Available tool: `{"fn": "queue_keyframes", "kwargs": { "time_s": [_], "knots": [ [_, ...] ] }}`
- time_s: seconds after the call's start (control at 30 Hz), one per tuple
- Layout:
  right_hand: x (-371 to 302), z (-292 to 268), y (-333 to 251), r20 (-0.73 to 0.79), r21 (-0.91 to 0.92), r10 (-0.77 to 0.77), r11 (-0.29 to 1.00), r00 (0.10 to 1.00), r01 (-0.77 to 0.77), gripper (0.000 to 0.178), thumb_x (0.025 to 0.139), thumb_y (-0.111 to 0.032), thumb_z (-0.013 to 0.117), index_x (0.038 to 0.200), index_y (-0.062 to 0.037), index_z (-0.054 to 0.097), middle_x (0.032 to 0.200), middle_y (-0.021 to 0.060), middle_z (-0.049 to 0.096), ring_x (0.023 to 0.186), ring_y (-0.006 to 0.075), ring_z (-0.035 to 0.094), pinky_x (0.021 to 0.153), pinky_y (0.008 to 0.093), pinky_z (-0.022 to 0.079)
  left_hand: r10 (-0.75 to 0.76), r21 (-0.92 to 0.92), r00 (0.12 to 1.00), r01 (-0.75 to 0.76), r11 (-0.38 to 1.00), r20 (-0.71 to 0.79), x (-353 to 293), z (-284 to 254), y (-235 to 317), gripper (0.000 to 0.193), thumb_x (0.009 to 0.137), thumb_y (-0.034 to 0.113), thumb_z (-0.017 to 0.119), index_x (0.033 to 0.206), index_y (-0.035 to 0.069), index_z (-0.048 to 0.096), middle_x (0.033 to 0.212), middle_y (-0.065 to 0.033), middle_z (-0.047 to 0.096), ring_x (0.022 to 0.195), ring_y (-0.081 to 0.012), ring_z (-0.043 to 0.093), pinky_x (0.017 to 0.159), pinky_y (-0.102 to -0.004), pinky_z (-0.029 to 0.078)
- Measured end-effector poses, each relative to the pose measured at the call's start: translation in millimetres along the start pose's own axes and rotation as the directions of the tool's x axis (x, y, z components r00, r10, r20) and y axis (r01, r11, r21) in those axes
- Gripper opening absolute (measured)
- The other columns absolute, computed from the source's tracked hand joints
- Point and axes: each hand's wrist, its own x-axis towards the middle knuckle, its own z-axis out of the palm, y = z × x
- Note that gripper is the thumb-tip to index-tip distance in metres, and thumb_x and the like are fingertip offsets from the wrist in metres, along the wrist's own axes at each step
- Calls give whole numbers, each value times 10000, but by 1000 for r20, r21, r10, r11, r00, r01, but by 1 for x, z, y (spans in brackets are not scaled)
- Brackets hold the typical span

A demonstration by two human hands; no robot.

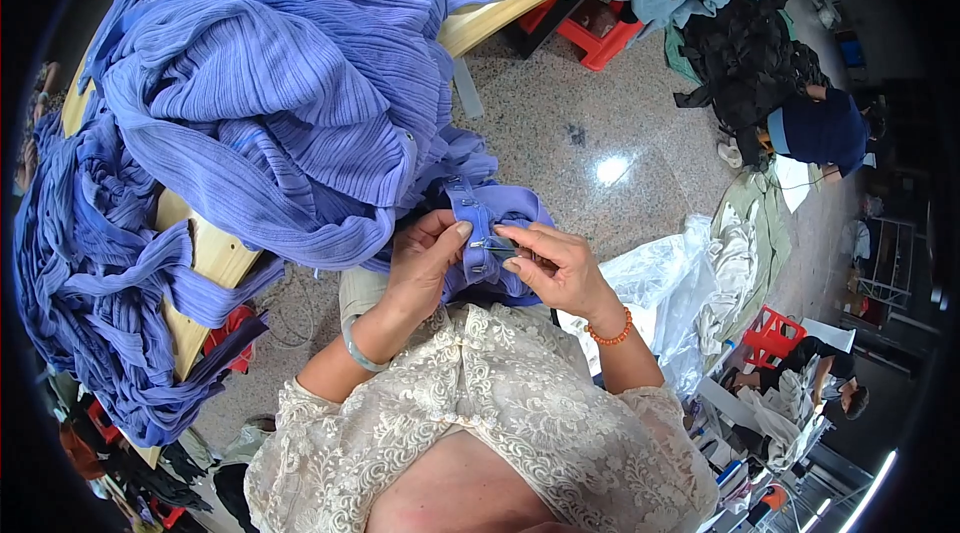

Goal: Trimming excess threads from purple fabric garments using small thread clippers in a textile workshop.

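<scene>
A blue ribbed knit garment [515, 203] lies gathered over my lap, its button band [468, 208] upright between my hands. My left hand [425, 255] pinches the band between thumb and fingers. From the other side my right hand [556, 263] grips small thread snips [497, 247] with dark handles, fingers curled round them. The metal tip of the snips rests against the band close to my left thumb. Small buttons or fasteners show along the band. The palm side of both hands is hidden.
Large heaps of blue knit garments [270, 103] cover a wooden table [215, 243] at the left and front. White clothes and clear plastic [655, 278] lie on the floor at my right, near a red stool [772, 335]. Other people [820, 133] work farther right, beside black clothes [745, 48].
</scene>
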Motion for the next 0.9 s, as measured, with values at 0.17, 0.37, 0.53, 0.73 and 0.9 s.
{"fn": "queue_keyframes", "kwargs": {
  "time_s": [0.17, 0.37, 0.53, 0.73, 0.9],
  "knots": [
    [2, -1, 0, 14, -50, -38, 998, 999, 39, 335, 795, -74, 678, 1125, -24, 645, 728, 59, 589, 589, 127, 532, 530, 257, 419, 52, 147, 998, -54, 988, 17, -3, 0, -1, 113, 911, 103, 609, 993, 36, 649, 845, 28, 636, 712, -17, 547, 664, -175, 448],
    [2, -9, 4, 56, -137, -61, 988, 997, 68, 333, 785, -94, 681, 1113, -43, 652, 705, 67, 590, 571, 159, 562, 517, 279, 435, 81, 248, 997, -82, 965, 15, -3, 3, 3, 111, 903, 73, 614, 995, 25, 651, 854, 39, 621, 732, -2, 517, 649, -157, 413],
    [2, -13, 5, 90, -159, -54, 985, 994, 68, 322, 794, -118, 679, 1106, -46, 654, 703, 65, 593, 568, 164, 571, 512, 281, 434, 77, 262, 997, -81, 962, 24, -2, 3, 3, 109, 904, 72, 611, 991, 19, 649, 842, 50, 604, 727, 2, 498, 633, -152, 390],
    [4, -11, 6, 85, -161, -86, 982, 993, 99, 309, 798, -133, 682, 1091, -38, 656, 708, 72, 604, 572, 177, 584, 517, 289, 442, 72, 285, 997, -81, 955, 43, -2, 4, 4, 102, 907, 73, 609, 984, 17, 645, 853, 52, 599, 736, 3, 493, 639, -152, 391],
    [5, -12, 4, 99, -168, -78, 981, 992, 94, 303, 798, -131, 680, 1083, -33, 656, 708, 76, 610, 577, 189, 594, 520, 296, 448, 74, 278, 996, -84, 957, 44, -2, 4, 4, 95, 910, 70, 605, 979, 16, 641, 854, 52, 597, 745, -1, 499, 642, -156, 395]
  ]
}}
